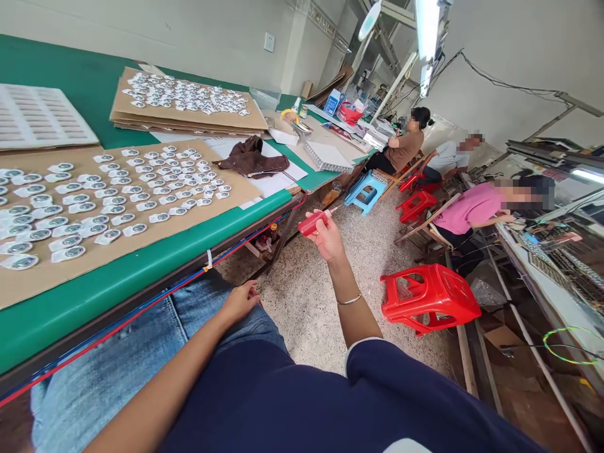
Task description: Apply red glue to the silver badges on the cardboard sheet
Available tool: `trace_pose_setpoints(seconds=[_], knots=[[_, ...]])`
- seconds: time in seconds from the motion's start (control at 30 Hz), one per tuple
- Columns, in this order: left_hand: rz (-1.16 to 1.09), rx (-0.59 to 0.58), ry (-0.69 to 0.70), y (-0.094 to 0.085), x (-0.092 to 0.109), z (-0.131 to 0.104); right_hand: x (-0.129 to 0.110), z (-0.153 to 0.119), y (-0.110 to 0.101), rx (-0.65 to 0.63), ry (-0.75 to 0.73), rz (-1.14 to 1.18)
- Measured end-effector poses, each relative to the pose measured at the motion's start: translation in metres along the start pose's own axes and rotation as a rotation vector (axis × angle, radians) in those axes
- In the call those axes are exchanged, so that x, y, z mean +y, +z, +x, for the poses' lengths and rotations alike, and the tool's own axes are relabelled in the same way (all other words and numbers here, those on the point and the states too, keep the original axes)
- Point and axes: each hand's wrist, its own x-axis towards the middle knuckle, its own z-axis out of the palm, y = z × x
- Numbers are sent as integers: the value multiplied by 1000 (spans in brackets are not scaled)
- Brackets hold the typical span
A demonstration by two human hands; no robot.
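Observation:
In my right hand (pixel 329 241) is a small red squeeze bottle (pixel 309 223) with a thin needle tip. I hold it up over the floor, beyond the table's edge, with the needle pointing away to the right. My left hand (pixel 240 302) rests on my jeans, its fingers loosely out and nothing in them. To the left, on the green table (pixel 117 267), lies a brown cardboard sheet (pixel 108 251) covered with rows of small white tag-like pieces (pixel 70 200) that have round dark centres. Neither hand touches them.
Behind stands a cardboard stack (pixel 189 119) bearing more white pieces. A brown cloth (pixel 252 158), scissors (pixel 299 126) and a white-topped tray (pixel 329 155) lie farther along. A red stool (pixel 429 296) and blue stool (pixel 365 190) stand on the floor. Several people sit working beyond.

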Motion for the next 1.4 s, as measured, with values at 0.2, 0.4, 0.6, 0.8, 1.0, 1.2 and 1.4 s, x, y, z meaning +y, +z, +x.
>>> trace_pose_setpoints(seconds=[0.2,0.4,0.6,0.8,1.0,1.2,1.4], knots=[[-24,-3,6,-2,4,-5,10,15,-5,130,27,66],[-43,8,-14,-3,7,-9,27,16,0,180,153,78],[-28,-6,-4,-3,6,-5,36,20,-8,258,194,64],[-22,-5,-12,-4,7,-7,40,19,-13,319,189,47],[-7,38,63,-7,19,-8,37,18,-12,368,138,9],[9,322,308,-48,72,-66,13,5,-12,337,113,45],[183,1053,146,-210,61,-152,5,18,-28,362,62,120]])
